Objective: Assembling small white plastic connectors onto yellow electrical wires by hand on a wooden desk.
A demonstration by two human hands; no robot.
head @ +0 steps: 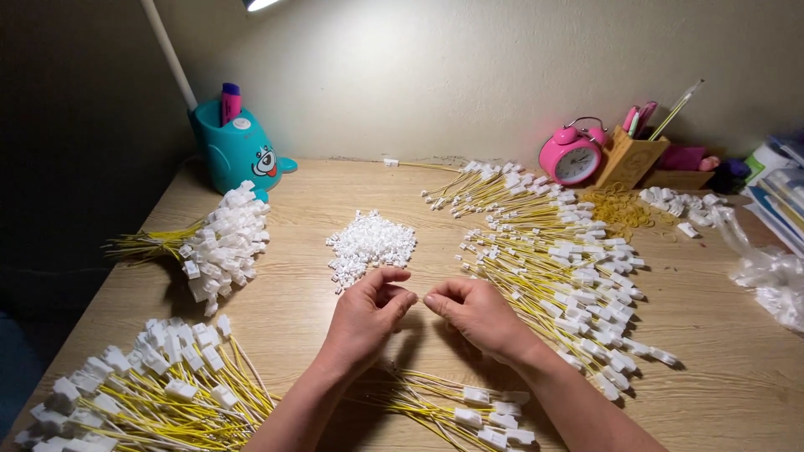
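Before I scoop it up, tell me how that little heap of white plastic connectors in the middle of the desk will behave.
The heap of white connectors is loose small pieces, so it would probably scatter rather than lift as one. Each piece looks light and hard, likely sliding easily on the smooth wooden desk. Their blocky shape suggests they won't roll far.

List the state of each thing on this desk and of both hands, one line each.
left hand: fingers pinched, meeting the right hand
right hand: fingers pinched; anything held is too small to tell
pile of small white connectors: loose heap
bundle of yellow wires with white plugs: bunched
spread of yellow wires: fanned out flat
pink alarm clock: upright
wooden pen holder: upright, holding pens
teal pen holder: upright
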